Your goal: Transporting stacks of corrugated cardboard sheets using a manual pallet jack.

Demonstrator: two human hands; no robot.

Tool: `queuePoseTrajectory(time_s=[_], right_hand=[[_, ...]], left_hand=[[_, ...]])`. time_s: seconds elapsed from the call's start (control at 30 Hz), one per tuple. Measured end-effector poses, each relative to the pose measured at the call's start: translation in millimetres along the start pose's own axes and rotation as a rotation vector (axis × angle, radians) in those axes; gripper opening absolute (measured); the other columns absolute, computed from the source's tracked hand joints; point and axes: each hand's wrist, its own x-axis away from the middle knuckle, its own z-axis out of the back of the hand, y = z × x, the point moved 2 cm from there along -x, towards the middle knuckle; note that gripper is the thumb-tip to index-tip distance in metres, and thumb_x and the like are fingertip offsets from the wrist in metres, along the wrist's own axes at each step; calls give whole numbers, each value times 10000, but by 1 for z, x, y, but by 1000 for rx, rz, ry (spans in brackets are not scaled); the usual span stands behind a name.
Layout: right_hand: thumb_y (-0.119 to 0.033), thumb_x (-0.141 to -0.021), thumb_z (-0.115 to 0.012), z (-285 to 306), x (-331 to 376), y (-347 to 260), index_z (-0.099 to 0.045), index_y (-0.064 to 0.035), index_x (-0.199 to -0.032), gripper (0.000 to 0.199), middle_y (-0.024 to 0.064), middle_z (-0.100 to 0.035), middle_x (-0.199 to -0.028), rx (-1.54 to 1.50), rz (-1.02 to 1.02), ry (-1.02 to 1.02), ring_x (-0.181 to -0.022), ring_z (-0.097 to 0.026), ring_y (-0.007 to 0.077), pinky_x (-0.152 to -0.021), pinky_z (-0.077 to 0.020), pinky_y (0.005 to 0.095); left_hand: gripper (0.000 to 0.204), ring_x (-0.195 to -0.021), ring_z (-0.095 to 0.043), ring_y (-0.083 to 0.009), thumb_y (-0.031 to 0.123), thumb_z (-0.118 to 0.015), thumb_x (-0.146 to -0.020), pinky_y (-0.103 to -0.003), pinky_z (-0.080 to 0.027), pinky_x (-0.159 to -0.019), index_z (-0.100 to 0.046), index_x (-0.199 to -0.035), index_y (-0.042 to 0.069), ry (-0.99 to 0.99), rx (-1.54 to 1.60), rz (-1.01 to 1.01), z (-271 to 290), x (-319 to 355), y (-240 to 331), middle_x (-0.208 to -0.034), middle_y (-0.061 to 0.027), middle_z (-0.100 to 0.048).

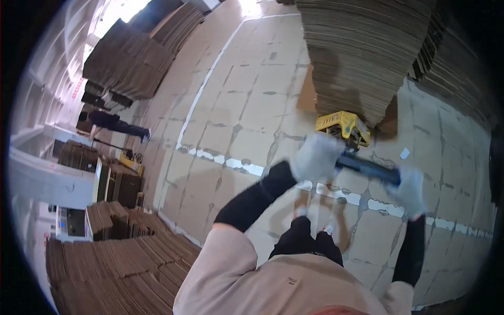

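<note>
Both my hands wear white gloves, with black sleeves on the forearms. My left hand [316, 157] is wrapped round the left end of a dark bar, the handle [370, 169] of a pallet jack. Closed on its right end is my right hand [409, 190]. Just beyond the handle stands the yellow pallet jack [344, 124]; its lower parts are partly hidden by the handle and my left hand. A tall stack of flat cardboard sheets [362, 58] rises right behind the jack. Whatever lies under the stack cannot be made out.
More cardboard stacks stand at the far right [457, 68], far left [131, 58] and near left [121, 257]. At left, another person [113, 122] stands by a second yellow pallet jack [130, 161]. White lines [244, 165] cross the tiled floor, with a pale scrap [404, 153] on it.
</note>
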Motion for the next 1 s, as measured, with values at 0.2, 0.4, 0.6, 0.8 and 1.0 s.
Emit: queuePoseTrajectory(time_s=[0.2,0.4,0.6,0.8,1.0], right_hand=[[-405,-621,-717,-85,218,-62,-670,-128,-722,299,92,-584,-580,-204,69,-558,-556,-590,296,-521,-428,433],[-450,-601,-702,-259,407,-69,-646,-115,-747,370,120,-634,-670,-182,108,-842,-627,-635,327,-571,-499,452],[-409,-668,-679,-177,323,-49,-614,-152,-741,275,100,-561,-586,-14,65,-558,-540,-576,337,-515,-438,477],[-354,-615,-688,-84,224,-46,-608,-134,-688,246,112,-579,-623,-256,112,-292,-580,-584,329,-557,-443,446],[-345,-636,-685,-231,408,-68,-609,-128,-792,278,93,-609,-695,-263,-18,-595,-671,-629,308,-606,-494,429]], left_hand=[[257,-676,-634,-293,322,-693,-649,-407,-507,-608,-659,-788,108,-595,69,96,-112,206,97,-726,-132,-625],[223,-675,-648,-328,264,-611,-643,-461,-510,-599,-692,-763,95,-1033,121,70,-286,371,123,-746,-159,-655],[172,-581,-610,-307,247,-662,-615,-421,-475,-528,-644,-727,117,-569,33,98,-205,304,109,-626,-108,-607],[262,-587,-617,-323,342,-668,-656,-433,-486,-553,-644,-686,83,-360,1,79,-112,195,115,-637,-153,-614],[169,-532,-613,-294,277,-651,-674,-422,-453,-485,-631,-706,112,-533,76,112,-276,376,138,-595,-119,-604]])
